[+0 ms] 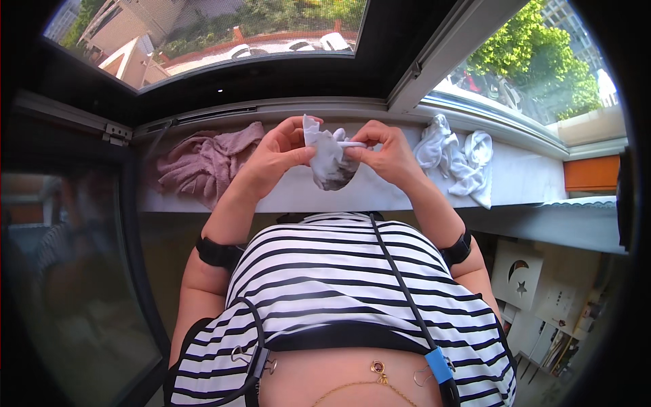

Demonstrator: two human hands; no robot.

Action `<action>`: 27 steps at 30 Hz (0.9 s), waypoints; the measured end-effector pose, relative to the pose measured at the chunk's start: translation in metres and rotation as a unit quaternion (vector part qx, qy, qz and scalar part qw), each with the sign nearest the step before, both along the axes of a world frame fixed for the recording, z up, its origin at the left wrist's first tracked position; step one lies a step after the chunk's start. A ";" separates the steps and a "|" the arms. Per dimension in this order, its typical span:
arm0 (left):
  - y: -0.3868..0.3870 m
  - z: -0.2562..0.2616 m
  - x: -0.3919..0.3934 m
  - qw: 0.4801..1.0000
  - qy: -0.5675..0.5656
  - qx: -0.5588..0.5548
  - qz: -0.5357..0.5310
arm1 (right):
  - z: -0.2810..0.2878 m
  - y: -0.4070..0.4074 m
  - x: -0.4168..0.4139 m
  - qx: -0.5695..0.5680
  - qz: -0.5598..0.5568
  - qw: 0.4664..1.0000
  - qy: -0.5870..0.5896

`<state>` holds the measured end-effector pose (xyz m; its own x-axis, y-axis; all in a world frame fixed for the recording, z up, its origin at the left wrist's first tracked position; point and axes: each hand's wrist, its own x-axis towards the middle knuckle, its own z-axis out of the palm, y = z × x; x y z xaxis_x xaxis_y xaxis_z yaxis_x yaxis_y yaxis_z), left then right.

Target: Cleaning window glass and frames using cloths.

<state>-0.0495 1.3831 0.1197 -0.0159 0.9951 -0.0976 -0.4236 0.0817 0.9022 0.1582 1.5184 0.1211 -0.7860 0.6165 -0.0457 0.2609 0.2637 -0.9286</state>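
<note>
Above a white marble windowsill [285, 196], both hands hold a crumpled white wipe or thin cloth [325, 157] with grey-black smudges on its lower part. My left hand [277, 152] pinches its left side between thumb and fingers. On the other side, my right hand [386, 150] grips a narrow, folded or rolled white part of it with thumb and forefinger. Left of my hands lies a bunched dusty-pink towel [218, 157], partly behind my left forearm. A twisted white cloth [457, 157] rests on the sill to the right.
An open dark-framed window sash [137, 254] stands on the left. Ahead are a screened window panel [254, 30] and a metal window track [305, 107]. Clear glass [539, 66] fills the right. A black cable [394, 264] runs down my striped top. Shelving [539, 305] stands lower right.
</note>
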 end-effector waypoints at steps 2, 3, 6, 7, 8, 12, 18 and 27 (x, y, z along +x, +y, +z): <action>-0.011 -0.008 -0.011 0.998 0.056 -0.025 0.016 | -0.005 0.000 -0.001 0.082 0.002 0.995 0.059; -0.016 -0.011 -0.015 0.992 0.112 -0.054 0.019 | -0.001 -0.003 -0.002 -0.015 -0.047 0.994 0.095; -0.028 -0.010 -0.018 0.981 0.168 -0.075 0.058 | 0.005 -0.006 -0.003 -0.118 -0.102 0.979 0.131; -0.031 -0.009 -0.017 0.981 0.166 -0.074 0.061 | 0.006 -0.006 -0.002 -0.125 -0.113 0.976 0.137; -0.034 -0.006 -0.016 0.976 0.179 -0.078 0.092 | 0.006 -0.005 -0.001 -0.124 -0.111 0.977 0.136; -0.039 0.015 -0.012 0.960 0.234 0.000 0.155 | 0.019 -0.007 0.006 -0.112 -0.089 0.982 0.120; -0.029 0.037 -0.017 0.965 0.189 0.054 0.173 | 0.034 -0.001 0.008 -0.172 -0.061 0.954 0.239; -0.018 -0.020 -0.036 0.858 0.492 0.144 0.022 | -0.035 0.011 0.028 0.267 -0.014 0.961 0.071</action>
